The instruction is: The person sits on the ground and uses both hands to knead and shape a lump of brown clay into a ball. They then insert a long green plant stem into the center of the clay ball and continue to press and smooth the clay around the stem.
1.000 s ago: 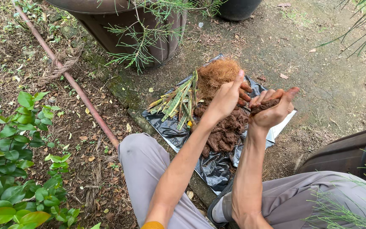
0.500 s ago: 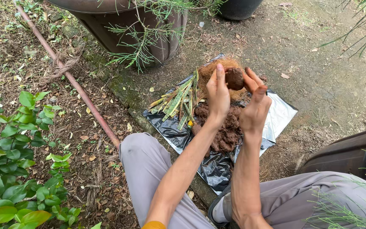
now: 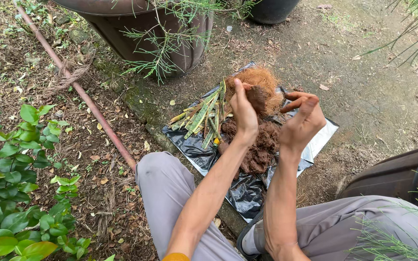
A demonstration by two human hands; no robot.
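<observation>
Far left at 9 o'clock we see a leafy green shrub (image 3: 10, 193); a rusty pipe (image 3: 81, 94) runs diagonally from 11 o'clock down toward our left knee. At 12 o'clock stands a big dark pot (image 3: 141, 34) with wispy green needles hanging over it. Centre frame, a black plastic sheet (image 3: 243, 191) lies on the ground, carrying a plant stub (image 3: 201, 116) with cut green stalks at its 10 o'clock corner and a brown fibre pile (image 3: 260, 145) in the middle. Our left hand (image 3: 244, 113) is raised over the sheet, fingers (image 3: 240, 92) pinching a dark brown husk chunk (image 3: 258, 98) against the orange fibre clump (image 3: 260, 79) behind it. Our right hand (image 3: 302, 121), just right of the chunk, is not touching it, fingers (image 3: 298, 96) loosely curled and spread.
</observation>
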